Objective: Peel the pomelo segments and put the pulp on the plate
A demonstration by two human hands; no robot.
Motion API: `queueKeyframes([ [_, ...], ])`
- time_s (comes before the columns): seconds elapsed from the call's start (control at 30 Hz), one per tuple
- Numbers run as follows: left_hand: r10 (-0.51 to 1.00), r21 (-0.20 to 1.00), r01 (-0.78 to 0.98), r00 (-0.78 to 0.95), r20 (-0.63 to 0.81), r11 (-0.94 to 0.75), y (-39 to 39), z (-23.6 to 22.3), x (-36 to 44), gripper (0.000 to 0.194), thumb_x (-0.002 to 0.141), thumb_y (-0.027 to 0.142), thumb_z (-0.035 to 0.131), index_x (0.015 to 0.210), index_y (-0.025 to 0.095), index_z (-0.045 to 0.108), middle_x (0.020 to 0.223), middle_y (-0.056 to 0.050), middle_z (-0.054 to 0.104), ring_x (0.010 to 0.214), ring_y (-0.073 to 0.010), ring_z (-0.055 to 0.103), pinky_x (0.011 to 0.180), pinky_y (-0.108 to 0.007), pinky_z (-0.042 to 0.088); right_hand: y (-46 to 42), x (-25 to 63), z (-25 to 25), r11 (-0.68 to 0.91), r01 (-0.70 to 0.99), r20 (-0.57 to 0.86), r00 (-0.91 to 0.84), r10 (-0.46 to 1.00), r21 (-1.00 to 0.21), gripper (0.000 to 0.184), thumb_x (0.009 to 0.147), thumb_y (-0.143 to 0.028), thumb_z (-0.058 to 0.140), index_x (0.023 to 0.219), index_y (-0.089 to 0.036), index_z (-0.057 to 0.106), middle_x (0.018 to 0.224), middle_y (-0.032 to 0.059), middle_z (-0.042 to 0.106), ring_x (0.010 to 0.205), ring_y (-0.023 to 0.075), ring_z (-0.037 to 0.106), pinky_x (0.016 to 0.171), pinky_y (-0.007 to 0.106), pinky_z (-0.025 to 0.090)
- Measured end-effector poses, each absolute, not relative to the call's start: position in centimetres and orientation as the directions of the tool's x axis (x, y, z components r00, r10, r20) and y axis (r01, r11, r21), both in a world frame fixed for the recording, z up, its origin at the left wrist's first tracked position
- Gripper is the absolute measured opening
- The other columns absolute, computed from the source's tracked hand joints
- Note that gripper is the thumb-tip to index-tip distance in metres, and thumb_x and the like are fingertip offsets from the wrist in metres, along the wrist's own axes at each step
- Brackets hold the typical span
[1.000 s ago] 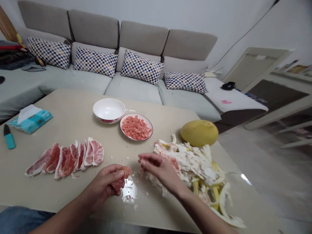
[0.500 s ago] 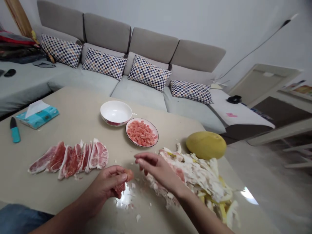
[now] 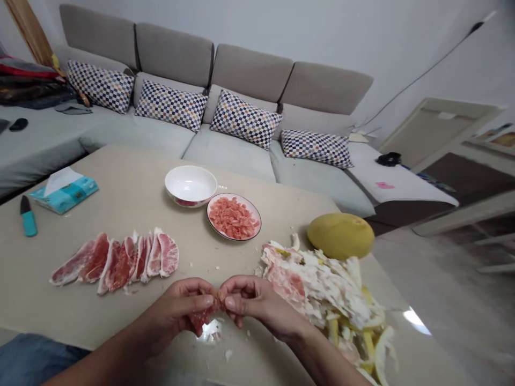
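Observation:
A piece of red pomelo flesh is gripped in my left hand, between thumb and fingers. My right hand meets it from the other side, thumb and index finger pinched on the same piece's upper end. Left of my hands, several pomelo segments with whitish skin lie in a row. A dark-rimmed plate beyond my hands carries small bits of pink pulp. To the right is a heap of white membrane and pith mixed with yellow peel.
Behind the heap sits a whole yellow pomelo. A white bowl stands beside the plate. At the far left lie a teal-handled knife and a tissue pack. Small scraps dot the table; a grey sofa is behind it.
My right hand has come back from beside the peel heap to my left hand and now pinches the pomelo flesh. The camera view has shifted slightly.

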State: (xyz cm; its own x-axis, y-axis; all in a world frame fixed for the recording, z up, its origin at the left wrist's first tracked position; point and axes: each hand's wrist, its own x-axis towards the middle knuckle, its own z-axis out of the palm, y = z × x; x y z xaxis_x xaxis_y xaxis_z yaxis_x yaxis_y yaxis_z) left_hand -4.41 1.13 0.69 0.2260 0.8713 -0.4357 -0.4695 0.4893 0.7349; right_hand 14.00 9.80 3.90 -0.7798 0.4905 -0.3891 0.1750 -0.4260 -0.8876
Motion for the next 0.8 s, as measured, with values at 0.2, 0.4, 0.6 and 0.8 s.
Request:
queueKeyframes([
  [0.2,0.872,0.716,-0.508,0.178,-0.456,0.478,1.5,0.4,-4.7,0.023,0.075,0.034,0.074,0.086,0.015,0.067,0.073,-0.001,0.06,0.052,-0.0065,0.049,0.051,-0.021,0.042,14.7,13.7,3.7,-0.166,0.274,-0.314,-0.686,0.657,-0.947,0.031,0.072,-0.045,0.074,0.083,-0.017,0.067,0.07,-0.001,0.062,0.063,0.0111,0.056,0.059,0.024,0.047],
  [0.4,0.872,0.726,-0.509,0.112,-0.476,0.462,1.8,0.2,-4.8,0.028,0.073,0.036,0.076,0.09,0.017,0.066,0.077,-0.002,0.061,0.055,-0.0074,0.049,0.049,-0.02,0.039,22.4,12.3,2.6,0.143,0.449,-0.055,-0.4,0.915,-0.882,0.022,0.071,-0.032,0.071,0.085,-0.016,0.067,0.089,0.0072,0.067,0.079,0.0193,0.059,0.075,0.034,0.048],
  [0.6,0.922,0.882,-0.289,0.004,-0.387,0.371,1.9,0.6,-4.6,0.023,0.075,0.036,0.071,0.083,0.016,0.063,0.062,0.003,0.055,0.051,-0.0085,0.045,0.046,-0.02,0.037,17.8,12.3,4.4,0.266,0.489,-0.003,-0.482,0.876,-0.831,0.018,0.081,-0.033,0.064,0.09,-0.021,0.072,0.089,0.0041,0.07,0.078,0.0185,0.06,0.077,0.032,0.046],
  [0.8,0.97,0.964,-0.147,-0.073,-0.234,0.222,1.4,1.2,-3.4,0.023,0.07,0.021,0.072,0.086,0.02,0.056,0.074,0.003,0.058,0.071,-0.0139,0.058,0.066,-0.023,0.045,10.0,12.6,5.4,0.099,0.436,-0.29,-0.734,0.614,-0.895,0.025,0.08,-0.041,0.069,0.09,-0.018,0.072,0.078,0.0019,0.068,0.073,0.0157,0.059,0.064,0.025,0.044],
])
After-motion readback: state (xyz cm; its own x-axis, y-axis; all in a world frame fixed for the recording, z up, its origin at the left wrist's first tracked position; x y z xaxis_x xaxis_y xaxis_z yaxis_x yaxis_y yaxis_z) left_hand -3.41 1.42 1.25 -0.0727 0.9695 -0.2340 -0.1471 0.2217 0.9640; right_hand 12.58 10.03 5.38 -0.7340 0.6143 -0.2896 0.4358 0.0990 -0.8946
